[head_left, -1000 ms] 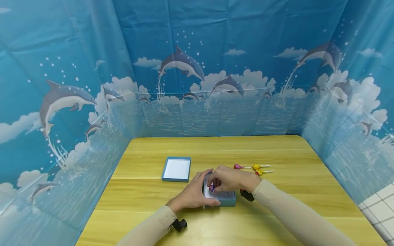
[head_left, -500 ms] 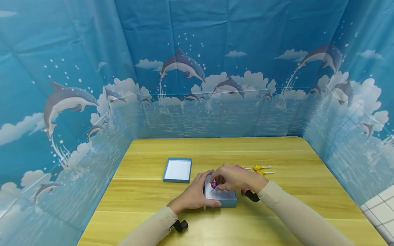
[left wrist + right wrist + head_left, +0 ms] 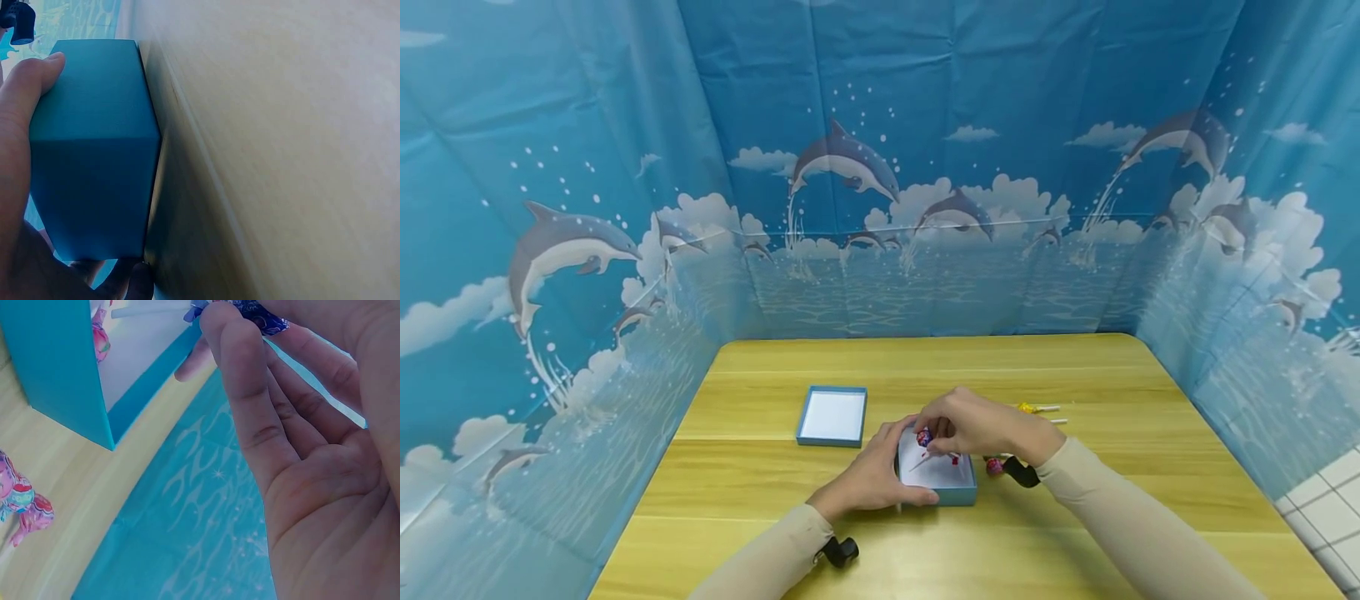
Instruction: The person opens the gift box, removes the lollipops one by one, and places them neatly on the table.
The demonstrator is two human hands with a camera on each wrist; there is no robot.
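A blue open box (image 3: 957, 497) with a white inside stands on the wooden table. My left hand (image 3: 874, 471) grips it from the left, thumb along the front wall and fingers at the back; the left wrist view shows the box's blue outer walls (image 3: 94, 194) between them. Over the box, my right hand (image 3: 977, 425) pinches a purple-wrapped lollipop (image 3: 924, 437) by its wrapped head. Its white stick (image 3: 147, 310) points away from the fingers, down and left over the box floor. Another lollipop, red and pink (image 3: 956, 459), lies inside the box, partly hidden under the right hand.
The shallow blue lid (image 3: 832, 439), white inside up, lies left behind the box. Under the right wrist, a pink lollipop (image 3: 994, 466) lies right of the box. Farther back are a yellow lollipop (image 3: 1027, 408) and another stick (image 3: 1058, 421). A dolphin-print curtain (image 3: 880, 283) surrounds the table.
My right hand has shifted slightly back and right with the purple lollipop, whose stick now shows. The red and pink lollipop in the box has come into view. The left hand stays on the box.
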